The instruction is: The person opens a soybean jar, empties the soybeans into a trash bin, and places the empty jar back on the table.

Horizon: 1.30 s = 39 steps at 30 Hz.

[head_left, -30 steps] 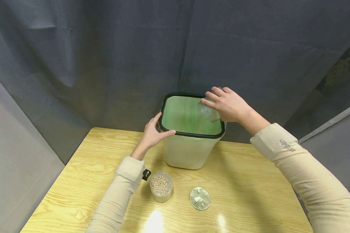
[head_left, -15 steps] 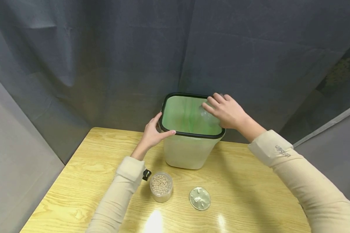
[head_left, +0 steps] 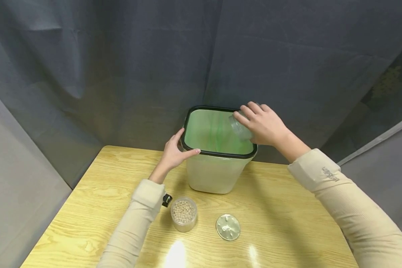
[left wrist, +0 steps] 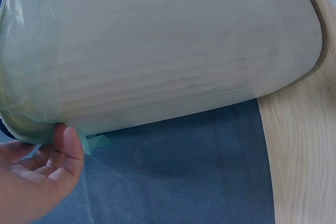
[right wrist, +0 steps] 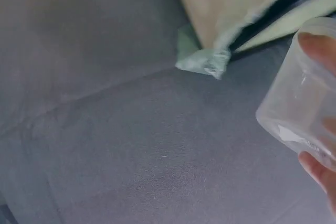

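Observation:
A pale trash bin with a black rim and a green liner bag stands at the table's back edge. My left hand grips its front left corner, thumb along the rim. In the left wrist view its fingers curl at the bag's folded edge. My right hand holds a clear plastic jar, tipped sideways over the right part of the bin's mouth. In the right wrist view the jar looks see-through, with no contents visible in it.
Near my left forearm stands an open clear jar of small beige balls. A round, shiny lid lies to its right on the wooden table. Dark grey cloth hangs behind the bin.
My right hand with the jar has dipped a little toward the bin and risen again, ending slightly further right. The left hand keeps its grip on the rim.

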Motion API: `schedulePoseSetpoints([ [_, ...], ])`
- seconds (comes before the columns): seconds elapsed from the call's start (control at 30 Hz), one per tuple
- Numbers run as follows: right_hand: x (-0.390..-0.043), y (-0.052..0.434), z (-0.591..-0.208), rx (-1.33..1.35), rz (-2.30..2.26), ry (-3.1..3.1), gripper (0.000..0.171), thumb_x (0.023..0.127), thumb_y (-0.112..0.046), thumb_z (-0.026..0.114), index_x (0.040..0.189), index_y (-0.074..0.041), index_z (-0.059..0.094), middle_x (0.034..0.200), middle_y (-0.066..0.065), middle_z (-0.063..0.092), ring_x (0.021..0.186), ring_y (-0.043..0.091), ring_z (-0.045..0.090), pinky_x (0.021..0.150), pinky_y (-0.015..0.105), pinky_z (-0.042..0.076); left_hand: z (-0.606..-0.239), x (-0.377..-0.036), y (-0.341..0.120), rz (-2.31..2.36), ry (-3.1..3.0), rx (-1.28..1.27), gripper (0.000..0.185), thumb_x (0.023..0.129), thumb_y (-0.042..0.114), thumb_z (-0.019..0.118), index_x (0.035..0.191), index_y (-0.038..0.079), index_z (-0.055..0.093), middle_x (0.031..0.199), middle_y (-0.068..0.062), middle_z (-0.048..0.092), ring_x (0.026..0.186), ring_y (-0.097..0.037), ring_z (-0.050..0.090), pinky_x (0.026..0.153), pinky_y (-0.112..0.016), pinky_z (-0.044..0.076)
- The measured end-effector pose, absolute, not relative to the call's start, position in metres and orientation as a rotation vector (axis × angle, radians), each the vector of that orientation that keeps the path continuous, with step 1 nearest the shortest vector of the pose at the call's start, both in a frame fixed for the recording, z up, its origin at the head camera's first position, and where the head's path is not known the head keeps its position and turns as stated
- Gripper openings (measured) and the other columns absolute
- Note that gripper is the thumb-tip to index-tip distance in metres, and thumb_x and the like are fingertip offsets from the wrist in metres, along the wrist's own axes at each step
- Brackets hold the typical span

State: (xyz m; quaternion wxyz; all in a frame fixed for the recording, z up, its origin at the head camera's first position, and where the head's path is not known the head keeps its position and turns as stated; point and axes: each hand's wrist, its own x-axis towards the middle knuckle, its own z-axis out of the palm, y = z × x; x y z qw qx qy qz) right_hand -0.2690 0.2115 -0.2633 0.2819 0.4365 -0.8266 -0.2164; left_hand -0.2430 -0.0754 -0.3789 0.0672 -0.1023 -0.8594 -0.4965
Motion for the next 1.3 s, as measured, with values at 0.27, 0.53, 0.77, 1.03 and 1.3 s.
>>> schedulePoseSetpoints([
  [0.27, -0.265, 0.220, -0.265, 1.126, -0.273, -2.225, 0.093, 0.045, -0.031, 0.085, 0.124, -0.004, 0.045, 0.117, 0.019, 0.050, 0.107, 0.038, 0.044, 0.073, 0.050, 0.045, -0.379, -0.242, -0.075, -1.507, -2.592, -0.300, 0.093, 0.070, 0.039, 0.075, 0.144, 0.011, 0.025, 0.142, -0.016, 0.031, 0.123, -0.031, 0.036, 0.100, -0.045, 0.032],
  [0.53, -0.258, 0.234, -0.269, 0.993, 0.101, -2.306, 0.089, 0.046, -0.031, 0.083, 0.123, -0.002, 0.047, 0.115, 0.017, 0.052, 0.105, 0.036, 0.047, 0.080, 0.051, 0.043, -0.381, -0.245, -0.078, -1.515, -2.589, -0.302, 0.093, 0.070, 0.040, 0.075, 0.144, 0.013, 0.026, 0.143, -0.016, 0.029, 0.125, -0.031, 0.034, 0.100, -0.046, 0.032],
  [0.77, -0.242, 0.241, -0.274, 0.866, 0.305, -2.364, 0.095, 0.045, -0.035, 0.084, 0.127, -0.006, 0.044, 0.121, 0.016, 0.050, 0.109, 0.035, 0.045, 0.076, 0.054, 0.044, -0.382, -0.247, -0.080, -1.526, -2.594, -0.310, 0.093, 0.071, 0.040, 0.075, 0.145, 0.013, 0.025, 0.143, -0.015, 0.029, 0.120, -0.030, 0.038, 0.098, -0.045, 0.034],
  [1.03, -0.226, 0.249, -0.288, 0.865, 0.450, -2.358, 0.098, 0.044, -0.034, 0.086, 0.128, -0.005, 0.044, 0.121, 0.016, 0.050, 0.105, 0.034, 0.046, 0.074, 0.052, 0.044, -0.383, -0.248, -0.082, -1.521, -2.594, -0.312, 0.092, 0.072, 0.040, 0.074, 0.145, 0.013, 0.024, 0.143, -0.016, 0.029, 0.121, -0.031, 0.037, 0.098, -0.047, 0.034],
  [1.3, -0.214, 0.260, -0.309, 0.837, 0.560, -2.315, 0.098, 0.041, -0.029, 0.086, 0.126, -0.001, 0.045, 0.117, 0.019, 0.052, 0.101, 0.034, 0.048, 0.075, 0.053, 0.042, -0.384, -0.249, -0.085, -1.526, -2.598, -0.314, 0.093, 0.072, 0.040, 0.074, 0.145, 0.013, 0.023, 0.145, -0.016, 0.026, 0.126, -0.032, 0.033, 0.099, -0.047, 0.032],
])
